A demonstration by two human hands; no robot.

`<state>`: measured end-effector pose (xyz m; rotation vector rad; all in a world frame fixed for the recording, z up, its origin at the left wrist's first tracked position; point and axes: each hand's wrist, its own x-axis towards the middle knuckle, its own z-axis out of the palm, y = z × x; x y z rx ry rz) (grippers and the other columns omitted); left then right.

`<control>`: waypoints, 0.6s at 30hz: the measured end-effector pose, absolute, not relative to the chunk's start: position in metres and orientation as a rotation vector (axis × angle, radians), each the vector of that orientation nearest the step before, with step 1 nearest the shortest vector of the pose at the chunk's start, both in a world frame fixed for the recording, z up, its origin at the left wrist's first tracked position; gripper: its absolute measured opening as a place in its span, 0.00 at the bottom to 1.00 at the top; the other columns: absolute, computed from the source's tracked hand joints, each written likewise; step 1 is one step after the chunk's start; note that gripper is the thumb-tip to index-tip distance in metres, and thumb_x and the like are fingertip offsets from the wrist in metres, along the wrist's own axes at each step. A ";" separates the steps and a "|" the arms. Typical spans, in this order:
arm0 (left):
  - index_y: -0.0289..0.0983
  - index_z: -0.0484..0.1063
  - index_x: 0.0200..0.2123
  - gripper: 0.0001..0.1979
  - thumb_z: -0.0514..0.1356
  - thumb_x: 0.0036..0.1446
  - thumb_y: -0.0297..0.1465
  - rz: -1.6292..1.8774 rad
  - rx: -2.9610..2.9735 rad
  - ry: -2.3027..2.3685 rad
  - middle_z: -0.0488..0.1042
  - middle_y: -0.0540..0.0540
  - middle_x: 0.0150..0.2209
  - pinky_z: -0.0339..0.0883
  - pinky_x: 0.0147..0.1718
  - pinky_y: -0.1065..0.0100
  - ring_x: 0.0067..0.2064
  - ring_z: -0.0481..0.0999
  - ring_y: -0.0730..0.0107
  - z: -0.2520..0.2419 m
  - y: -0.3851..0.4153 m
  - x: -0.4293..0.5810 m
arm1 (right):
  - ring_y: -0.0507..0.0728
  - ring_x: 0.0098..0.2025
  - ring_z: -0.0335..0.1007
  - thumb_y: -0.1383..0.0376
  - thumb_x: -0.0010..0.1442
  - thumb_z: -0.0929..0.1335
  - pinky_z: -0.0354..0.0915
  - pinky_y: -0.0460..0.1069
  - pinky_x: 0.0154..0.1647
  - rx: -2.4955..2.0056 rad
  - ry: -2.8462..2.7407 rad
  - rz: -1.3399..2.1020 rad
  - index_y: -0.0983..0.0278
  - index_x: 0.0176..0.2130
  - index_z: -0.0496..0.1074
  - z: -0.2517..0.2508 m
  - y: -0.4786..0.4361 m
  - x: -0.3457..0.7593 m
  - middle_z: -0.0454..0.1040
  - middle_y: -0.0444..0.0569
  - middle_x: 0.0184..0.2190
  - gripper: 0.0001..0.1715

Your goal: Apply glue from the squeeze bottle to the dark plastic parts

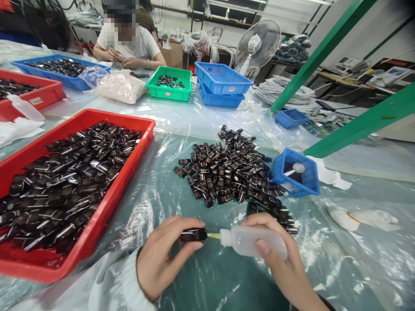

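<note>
Between the thumb and fingers of my left hand (pixel 168 255) is a small glossy black casing (pixel 193 234), held level above the table. My right hand (pixel 282 255) grips a translucent white squeeze bottle (pixel 246 242) lying on its side in the air. The bottle's thin yellowish nozzle (pixel 213 236) points left, its tip at or very near the right end of the casing; whether they touch I cannot tell. Just beyond both hands lies a loose pile of similar black casings (pixel 227 168). To the left, a red tray (pixel 142 142) holds many more of them.
A small blue bin (pixel 301 185) with a white spoon (pixel 295 168) stands right of the pile, near a white glove-like cloth (pixel 363 218). A green post (pixel 324 56) rises at right. Farther back are a green tray (pixel 168 95), stacked blue trays (pixel 220 82) and a seated person (pixel 129 47).
</note>
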<state>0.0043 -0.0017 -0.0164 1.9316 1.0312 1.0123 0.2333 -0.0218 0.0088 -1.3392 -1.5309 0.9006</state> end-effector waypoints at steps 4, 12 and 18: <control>0.42 0.67 0.48 0.11 0.53 0.63 0.29 0.966 1.914 1.057 0.70 0.48 0.34 0.66 0.35 0.68 0.34 0.70 0.68 -0.014 -0.003 0.004 | 0.53 0.21 0.67 0.52 0.61 0.64 0.62 0.43 0.18 -1.344 -1.566 0.876 0.55 0.39 0.70 0.006 -0.023 0.233 0.73 0.43 0.25 0.11; 0.45 0.69 0.50 0.17 0.48 0.65 0.24 0.958 1.917 0.970 0.66 0.46 0.44 0.63 0.44 0.70 0.44 0.71 0.70 -0.014 0.003 -0.001 | 0.52 0.22 0.68 0.54 0.62 0.64 0.62 0.43 0.18 -1.364 -1.632 0.750 0.53 0.41 0.68 0.003 -0.023 0.234 0.73 0.42 0.27 0.09; 0.46 0.68 0.51 0.14 0.54 0.63 0.28 0.983 1.867 1.059 0.71 0.47 0.46 0.65 0.46 0.68 0.48 0.71 0.66 -0.015 0.005 0.000 | 0.51 0.22 0.68 0.54 0.61 0.65 0.63 0.42 0.19 -1.370 -1.610 0.714 0.54 0.40 0.69 0.006 -0.023 0.234 0.74 0.42 0.29 0.10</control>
